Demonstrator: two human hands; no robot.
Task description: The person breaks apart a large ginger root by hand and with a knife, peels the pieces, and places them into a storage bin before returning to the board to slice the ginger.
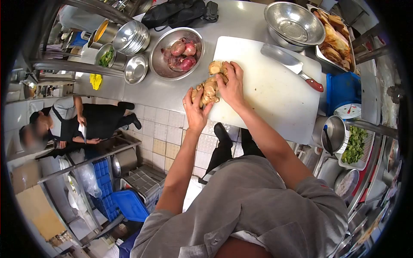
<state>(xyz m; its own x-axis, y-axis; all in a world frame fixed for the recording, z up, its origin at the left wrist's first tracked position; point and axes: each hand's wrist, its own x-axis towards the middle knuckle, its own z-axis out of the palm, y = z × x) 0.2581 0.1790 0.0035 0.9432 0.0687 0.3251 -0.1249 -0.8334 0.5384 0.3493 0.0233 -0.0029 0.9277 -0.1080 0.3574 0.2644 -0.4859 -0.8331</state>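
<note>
Knobbly pieces of ginger (pixel 210 89) lie at the left edge of the white cutting board (pixel 269 107), partly over the steel counter. My left hand (pixel 196 112) has its fingers curled round the near end of the ginger. Farther up, my right hand (pixel 232 86) grips it from the right, with a cut, pale face showing beyond the fingers. A cleaver (pixel 282 59) with a red-brown handle rests on the far right of the board, apart from both hands. Left of the board, a perforated steel bowl (pixel 157 69) contains several red onions (pixel 187 49).
Stacked steel bowls (pixel 131 38) stand far left; a colander (pixel 294 23) sits behind the board. At right are a blue scale (pixel 343 88), a pot (pixel 327 131) and a basket of chopped greens (pixel 355 144). Another person (pixel 81 120) holding a knife stands at left.
</note>
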